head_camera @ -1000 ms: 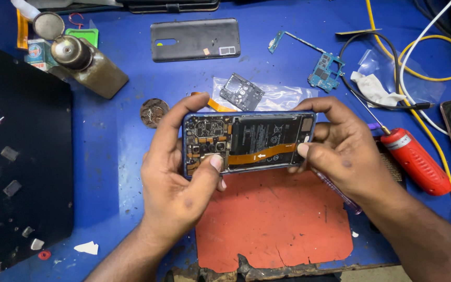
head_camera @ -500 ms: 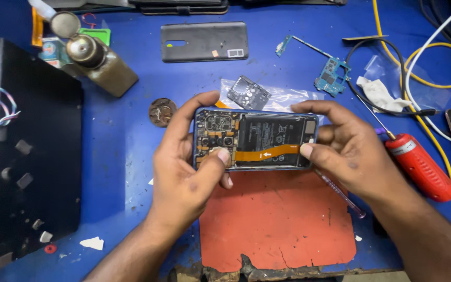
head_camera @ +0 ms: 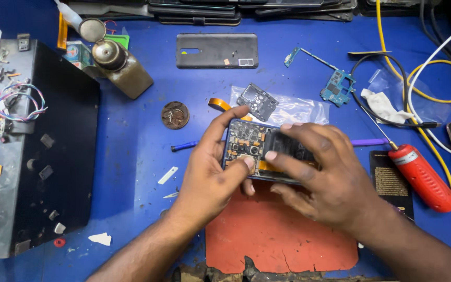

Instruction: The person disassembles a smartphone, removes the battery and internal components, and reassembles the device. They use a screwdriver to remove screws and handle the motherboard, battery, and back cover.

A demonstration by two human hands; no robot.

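An opened phone (head_camera: 249, 147) with its back cover off shows its circuit board and black battery. It is held just above an orange work mat (head_camera: 280, 240). My left hand (head_camera: 212, 175) grips the phone's left end, thumb pressed on the board near an orange flex strip. My right hand (head_camera: 324, 175) lies over the phone's right half, covering most of the battery, with its fingertips on the board area.
A red-handled screwdriver (head_camera: 421, 175) lies at the right. A black back cover (head_camera: 217, 50), a small circuit board (head_camera: 336, 87), a camera frame on a plastic bag (head_camera: 258, 101), a brass bottle (head_camera: 123, 68), a black box (head_camera: 48, 151) and cables (head_camera: 434, 78) surround the blue table.
My right hand has slid from the phone's right end over its middle, covering the battery. The left hand keeps its grip.
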